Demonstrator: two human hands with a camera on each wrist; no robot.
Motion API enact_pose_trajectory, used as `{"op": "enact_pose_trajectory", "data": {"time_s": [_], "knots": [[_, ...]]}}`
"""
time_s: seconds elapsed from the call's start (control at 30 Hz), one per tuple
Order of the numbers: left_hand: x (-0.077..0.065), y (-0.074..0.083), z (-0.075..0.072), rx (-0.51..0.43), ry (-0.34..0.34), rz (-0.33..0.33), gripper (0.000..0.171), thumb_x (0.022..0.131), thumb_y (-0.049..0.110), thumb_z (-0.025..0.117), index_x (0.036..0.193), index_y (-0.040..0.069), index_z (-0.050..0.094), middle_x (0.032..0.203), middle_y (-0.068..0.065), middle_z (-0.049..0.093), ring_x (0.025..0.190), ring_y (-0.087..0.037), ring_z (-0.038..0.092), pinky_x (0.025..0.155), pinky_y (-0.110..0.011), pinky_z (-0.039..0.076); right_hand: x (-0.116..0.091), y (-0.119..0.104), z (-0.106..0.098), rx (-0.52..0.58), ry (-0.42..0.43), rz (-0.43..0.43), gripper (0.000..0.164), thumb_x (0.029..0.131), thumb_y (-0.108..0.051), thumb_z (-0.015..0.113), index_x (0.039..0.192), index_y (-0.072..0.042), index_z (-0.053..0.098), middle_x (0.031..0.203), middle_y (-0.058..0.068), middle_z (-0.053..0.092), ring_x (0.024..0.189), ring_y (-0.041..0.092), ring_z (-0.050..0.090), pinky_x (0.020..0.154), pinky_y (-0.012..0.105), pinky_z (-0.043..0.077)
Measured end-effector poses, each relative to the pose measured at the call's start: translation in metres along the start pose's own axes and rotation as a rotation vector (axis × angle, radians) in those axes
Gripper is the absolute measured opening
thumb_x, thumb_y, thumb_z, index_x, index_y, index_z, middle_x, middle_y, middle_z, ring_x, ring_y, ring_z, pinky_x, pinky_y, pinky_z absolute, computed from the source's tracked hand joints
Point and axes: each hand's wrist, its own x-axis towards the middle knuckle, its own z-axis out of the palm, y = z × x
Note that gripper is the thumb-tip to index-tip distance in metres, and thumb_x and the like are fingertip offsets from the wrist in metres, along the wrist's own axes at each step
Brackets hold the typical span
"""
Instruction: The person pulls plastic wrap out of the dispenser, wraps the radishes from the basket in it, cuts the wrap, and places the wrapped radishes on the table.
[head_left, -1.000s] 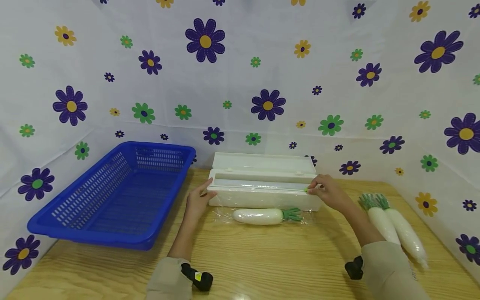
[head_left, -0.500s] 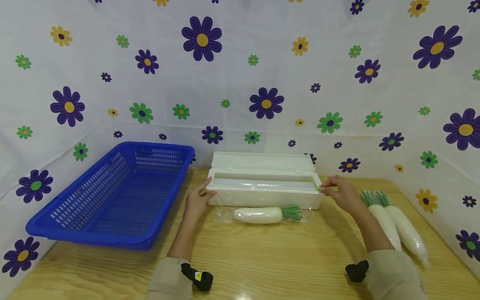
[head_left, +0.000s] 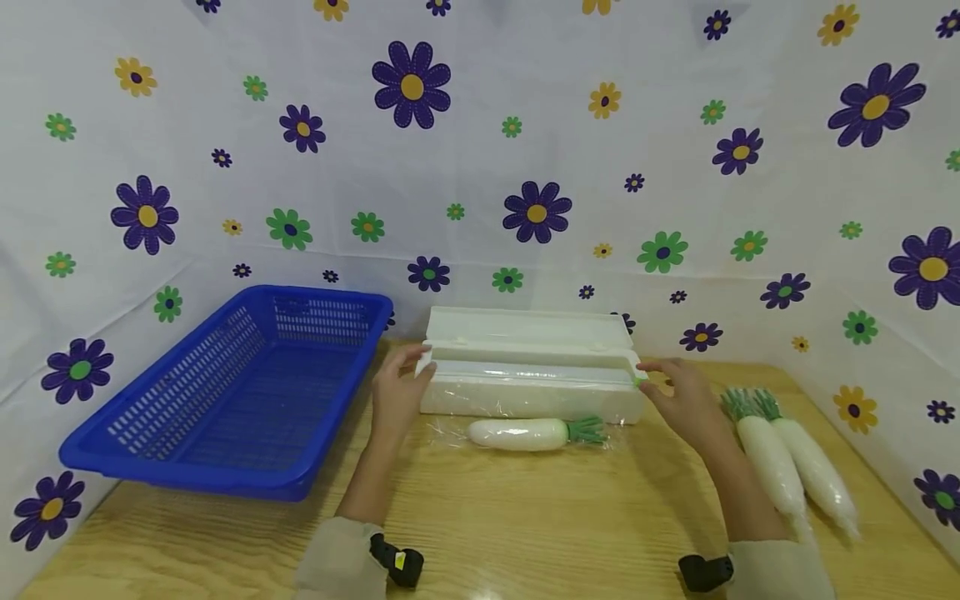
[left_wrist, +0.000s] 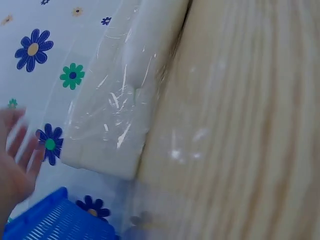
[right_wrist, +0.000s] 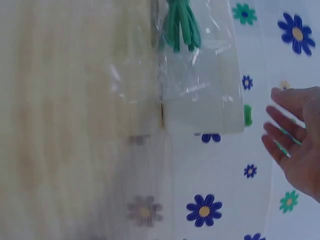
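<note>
In the head view a long white cling film dispenser box [head_left: 525, 402] stands with its lid [head_left: 528, 327] raised at the back and a film roll inside. Clear film hangs down its front and lies under a white radish [head_left: 519, 434] with green stalks. My left hand [head_left: 397, 390] is at the box's left end, fingers loosely bent and holding nothing; the left wrist view shows the hand [left_wrist: 17, 165] spread beside that end. At the right end, my right hand [head_left: 686, 402] has its fingertips by the green slide cutter [head_left: 639, 382]. Its fingers look apart in the right wrist view.
A blue slotted basket [head_left: 337, 400] stands on the left of the wooden table [head_left: 540, 525]. On the right, two wrapped radishes [head_left: 772, 458] lie side by side near my right forearm. A flower-print cloth [head_left: 480, 150] hangs close behind the box.
The green slide cutter has moved right to the box's end with my right hand, whose fingers have since loosened from it. My left hand has lifted slightly at the left corner.
</note>
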Motion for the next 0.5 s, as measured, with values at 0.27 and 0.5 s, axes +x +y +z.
{"op": "enact_pose_trajectory", "data": {"time_s": [0.27, 0.5], "knots": [[-0.014, 0.002, 0.026, 0.193, -0.745, 0.189, 0.012, 0.083, 0.009, 0.068, 0.095, 0.008, 0.07, 0.094, 0.003, 0.064, 0.089, -0.013, 0.056, 0.081, -0.03, 0.045, -0.014, -0.016, 0.032, 0.16, -0.226, -0.192, 0.009, 0.085, -0.005, 0.064, 0.094, -0.004, 0.066, 0.096, 0.005, 0.062, 0.093, 0.028, 0.055, 0.077, 0.044, 0.045], [-0.02, -0.006, 0.031, 0.304, -0.774, 0.226, 0.024, 0.077, 0.001, 0.071, 0.101, 0.006, 0.067, 0.103, -0.004, 0.062, 0.1, -0.023, 0.053, 0.087, -0.038, 0.042, -0.02, -0.001, 0.052, 0.158, -0.196, -0.232, 0.024, 0.077, -0.002, 0.072, 0.1, -0.004, 0.064, 0.114, 0.014, 0.053, 0.103, 0.03, 0.046, 0.077, 0.041, 0.044]]}}
